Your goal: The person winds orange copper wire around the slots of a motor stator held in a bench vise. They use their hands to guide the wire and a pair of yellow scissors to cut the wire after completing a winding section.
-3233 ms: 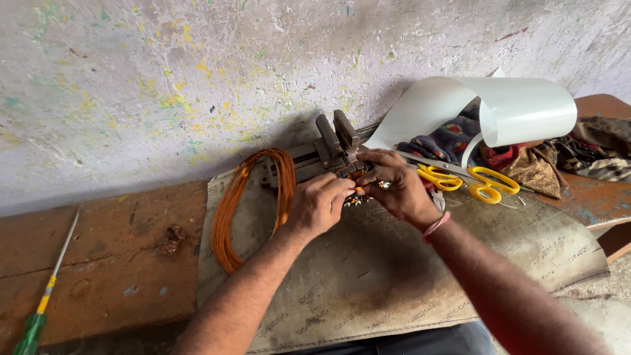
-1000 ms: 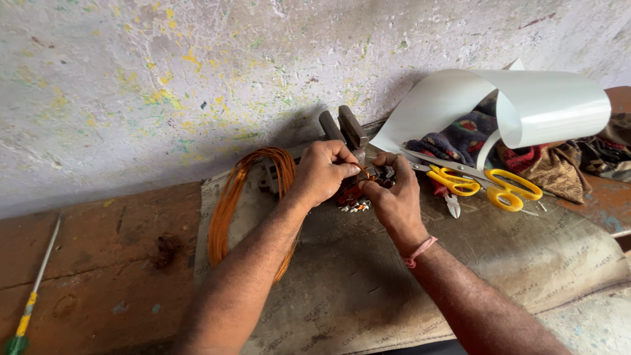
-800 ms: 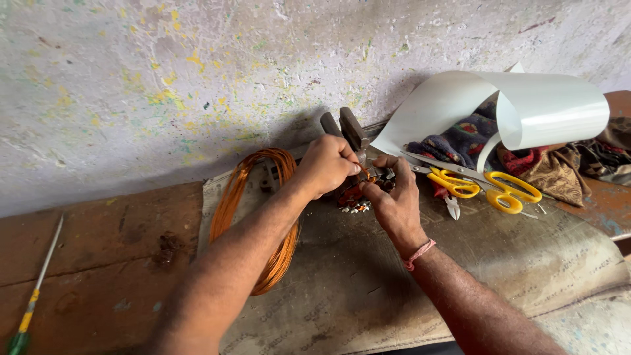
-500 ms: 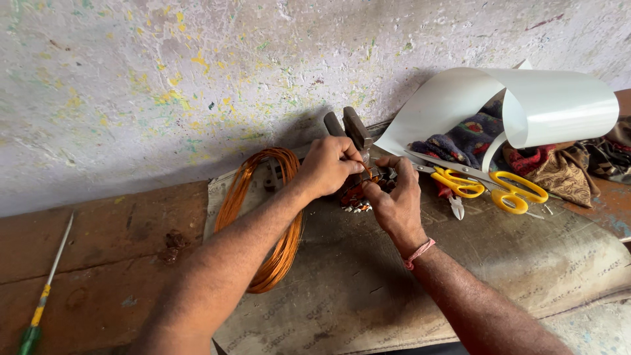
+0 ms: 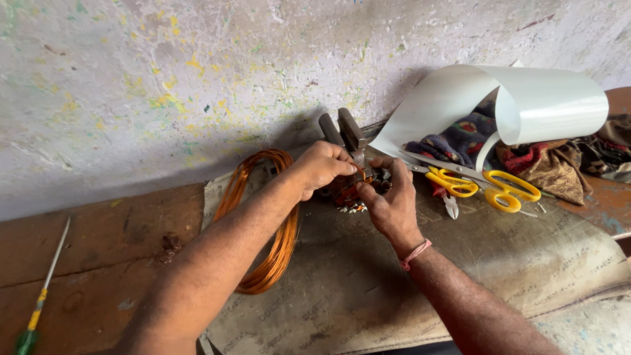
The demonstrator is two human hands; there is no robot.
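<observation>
A grey woven sack sheet (image 5: pixel 460 263), faintly printed, lies flat over the wooden surface (image 5: pixel 98 243) and carries most of the work; its print is too faint to make out. At the far edge of the surface, against the paint-flecked wall (image 5: pixel 197 79), a white sheet (image 5: pixel 526 105) curls into a loose roll over a heap of patterned cloths (image 5: pixel 545 161).

Both hands meet near the far edge, at the middle of the sack sheet. The left hand (image 5: pixel 322 167) comes in from the near left, its fingers bent and closed on a small wound part (image 5: pixel 348 197) with copper-coloured wire and pale teeth along its lower edge. The right hand (image 5: pixel 393 200), a pink band at its wrist, closes on the same part from the right, thumb and fingertips pinched at its top. The hands cover most of the part, so its full shape cannot be told. Just behind the hands stand the dark handles of a pair of pliers (image 5: pixel 342 131); their head is hidden behind the fingers, and it cannot be told whether either hand holds them.

A coil of orange wire (image 5: pixel 276 256) lies on the left part of the sack sheet, partly under the left forearm. Yellow-handled scissors (image 5: pixel 486 187) lie just right of the right hand, blades pointing towards the roll. A long screwdriver (image 5: pixel 43 296) with a green and yellow handle lies near the left edge of the surface, its handle end cut off by the frame.
</observation>
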